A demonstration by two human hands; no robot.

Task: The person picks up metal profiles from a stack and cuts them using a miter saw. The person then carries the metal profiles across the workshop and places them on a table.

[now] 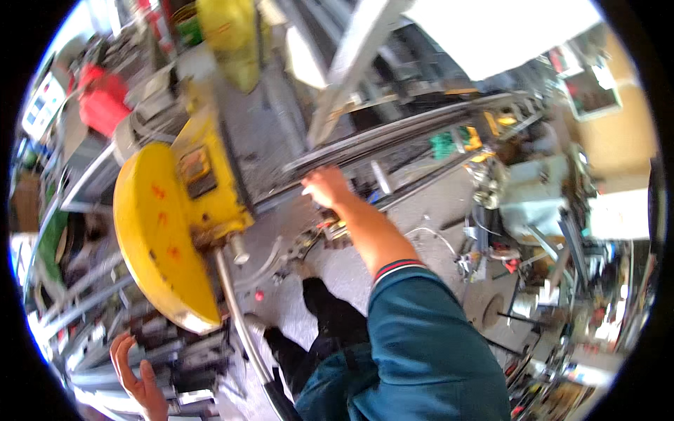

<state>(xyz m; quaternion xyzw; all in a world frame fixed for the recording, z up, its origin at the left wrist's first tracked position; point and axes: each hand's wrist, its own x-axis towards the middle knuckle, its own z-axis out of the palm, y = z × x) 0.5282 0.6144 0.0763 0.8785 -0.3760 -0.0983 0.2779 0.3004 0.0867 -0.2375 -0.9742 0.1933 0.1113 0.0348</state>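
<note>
My right hand [326, 186] reaches forward, its fingers curled at the near edge of a long grey metal bar [414, 126], close to the bar's left end. The bar stretches to the far right; blur hides exactly how the fingers meet it. To the left stands a yellow cut-off saw [158, 231] with a rounded blade guard. Its long metal handle [239, 323] with a dark grip slopes down toward me. My left hand [140, 382] is raised at the lower left, fingers apart and holding nothing, away from the handle.
A red object [102, 99] lies at the far left. Metal lengths are stacked beyond the bar, near a white sheet [502, 35]. A cluttered workbench [537, 182] stands on the right. A hose [263, 270] lies on the floor near my feet.
</note>
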